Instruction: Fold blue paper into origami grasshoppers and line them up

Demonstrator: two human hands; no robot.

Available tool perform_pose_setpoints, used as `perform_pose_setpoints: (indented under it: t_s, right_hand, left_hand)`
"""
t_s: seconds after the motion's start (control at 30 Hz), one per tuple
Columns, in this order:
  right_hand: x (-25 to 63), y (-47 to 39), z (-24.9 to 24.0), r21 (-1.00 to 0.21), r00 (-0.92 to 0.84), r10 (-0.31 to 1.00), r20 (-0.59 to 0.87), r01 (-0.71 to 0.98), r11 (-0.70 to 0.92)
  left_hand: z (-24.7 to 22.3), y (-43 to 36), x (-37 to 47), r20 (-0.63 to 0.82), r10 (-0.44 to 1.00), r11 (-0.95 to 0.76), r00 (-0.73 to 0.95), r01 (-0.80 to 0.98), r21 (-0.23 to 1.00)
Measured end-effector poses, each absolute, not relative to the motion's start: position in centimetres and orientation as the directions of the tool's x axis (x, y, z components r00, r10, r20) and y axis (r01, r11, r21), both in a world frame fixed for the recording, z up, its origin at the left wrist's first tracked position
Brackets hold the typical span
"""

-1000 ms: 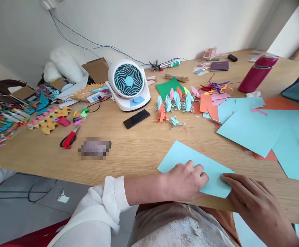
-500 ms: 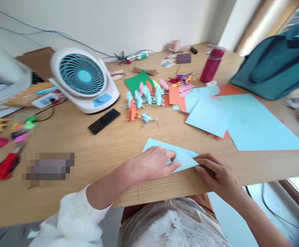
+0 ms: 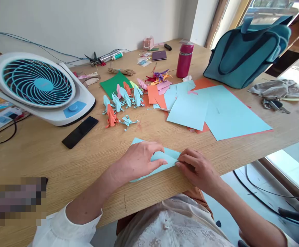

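A folded light-blue sheet of paper (image 3: 170, 154) lies near the table's front edge, its right end narrowing to a point. Across its left part rests my left hand (image 3: 140, 159), thumb and forefinger apart, pressing on the paper; its other fingers are partly hidden. My right hand (image 3: 199, 168) pinches the pointed right corner between thumb and fingers. Beyond the hands stand several small folded paper figures, among them an orange one (image 3: 111, 116) and a light-blue one (image 3: 127, 121) with thin spread limbs.
Light-blue sheets (image 3: 234, 113) overlap orange ones at the right. A fan (image 3: 43, 85) and a black phone (image 3: 80, 132) are at the left. Farther back are a green sheet (image 3: 110, 84), a magenta bottle (image 3: 184, 61), a teal bag (image 3: 242, 58) and keys (image 3: 275, 104).
The view has swung to the right, so the fan, figures and sheets appear farther left. Both hands remain on the folded paper, the right one still at its corner.
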State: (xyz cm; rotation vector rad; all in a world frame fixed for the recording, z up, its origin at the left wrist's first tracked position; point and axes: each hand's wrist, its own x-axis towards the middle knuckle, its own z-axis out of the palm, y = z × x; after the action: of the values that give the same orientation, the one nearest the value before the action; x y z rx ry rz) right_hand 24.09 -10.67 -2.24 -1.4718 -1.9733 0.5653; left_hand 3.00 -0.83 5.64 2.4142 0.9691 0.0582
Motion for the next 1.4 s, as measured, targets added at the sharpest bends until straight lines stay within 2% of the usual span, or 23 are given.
perform_pose_setpoints:
  t_s: [0.1, 0.3, 0.6, 0.73, 0.87, 0.93, 1.0, 1.17, 1.4]
  right_hand:
    - [24.2, -10.9, -2.4, -0.661, -0.186, 0.953, 0.241, 0.687, 0.301]
    - [25.0, -11.0, -2.5, -0.664, -0.053, 0.963, 0.265, 0.714, 0.223]
    - [24.0, -11.0, -1.8, -0.661, -0.073, 0.990, 0.117, 0.738, 0.133]
    - [24.0, -10.2, -1.2, -0.726, -0.073, 0.996, 0.045, 0.683, 0.083]
    - [24.3, -9.2, -0.3, -0.775, -0.130, 0.988, -0.078, 0.632, 0.022]
    - [24.3, -8.8, 0.0, -0.772, -0.147, 0.983, -0.109, 0.635, 0.009]
    - [24.2, -8.7, 0.1, -0.782, -0.147, 0.982, -0.115, 0.623, 0.002]
    - [24.3, -8.5, -0.1, -0.829, -0.150, 0.986, -0.079, 0.559, 0.019]
    - [25.1, -7.7, 0.3, -0.852, -0.234, 0.962, 0.138, 0.467, 0.236]
  left_hand:
    - [5.7, -0.7, 3.2, -0.164, 0.633, -0.592, 0.757, 0.610, 0.527]
    - [5.2, -0.9, 2.0, -0.235, 0.684, -0.397, 0.690, 0.623, 0.674]
    - [2.2, -0.2, -0.1, -0.312, 0.642, -0.243, 0.700, 0.572, 0.783]
    - [1.4, 1.2, -0.7, -0.374, 0.556, -0.102, 0.742, 0.507, 0.856]
    - [1.3, 2.6, -0.9, -0.393, 0.463, -0.041, 0.794, 0.462, 0.886]
    - [1.3, 3.2, -0.6, -0.401, 0.424, -0.059, 0.812, 0.467, 0.883]
    - [1.5, 3.6, -0.3, -0.380, 0.413, -0.145, 0.827, 0.472, 0.870]
    - [2.7, 4.3, 1.0, -0.203, 0.443, -0.414, 0.873, 0.401, 0.817]
    - [3.7, 5.8, 1.5, -0.219, 0.385, -0.503, 0.897, 0.403, 0.764]
